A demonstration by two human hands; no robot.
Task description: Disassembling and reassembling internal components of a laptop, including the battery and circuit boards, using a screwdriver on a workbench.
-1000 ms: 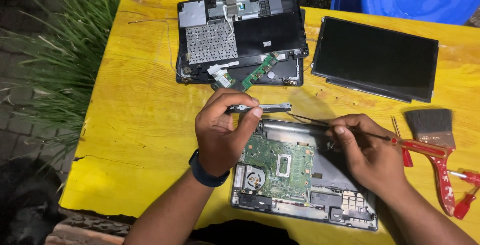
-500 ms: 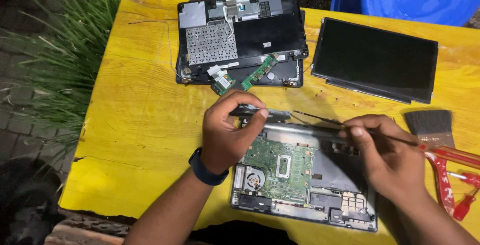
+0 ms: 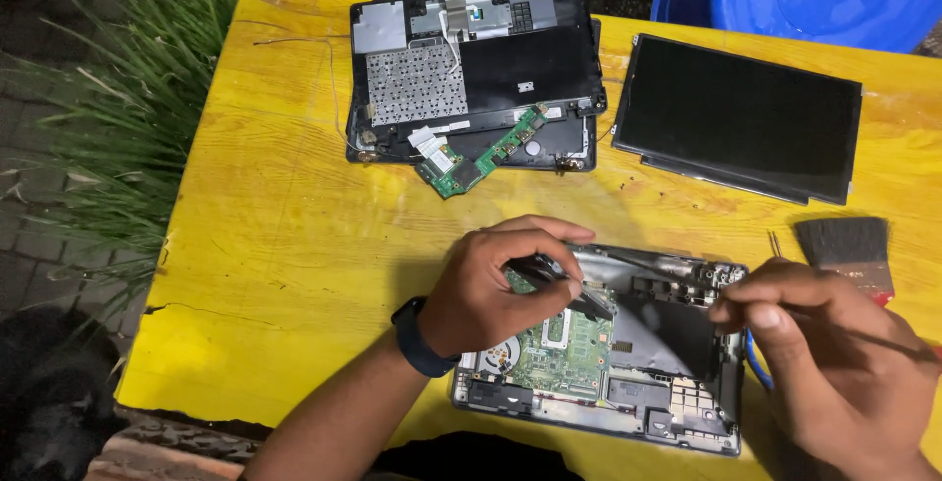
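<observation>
- The opened laptop base (image 3: pixel 628 363), a flat dark rectangle with a green circuit board showing, lies near the front edge of the glossy yellow surface (image 3: pixel 285 245), its long axis running left to right.
- The left hand (image 3: pixel 491 285) pinches a thin dark strip (image 3: pixel 574 290) slanting down to the right over the board.
- The right hand (image 3: pixel 834 363) grips a slim rod-shaped tool (image 3: pixel 883 342) lying nearly level, tip pointing left at the base's back edge.
- A stiff-bristled brush (image 3: pixel 844 245) lies just beyond that hand.

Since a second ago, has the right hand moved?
Yes. The right hand has shifted right, toward the table's edge, now under the black-bristled brush on the yellow table.
</observation>
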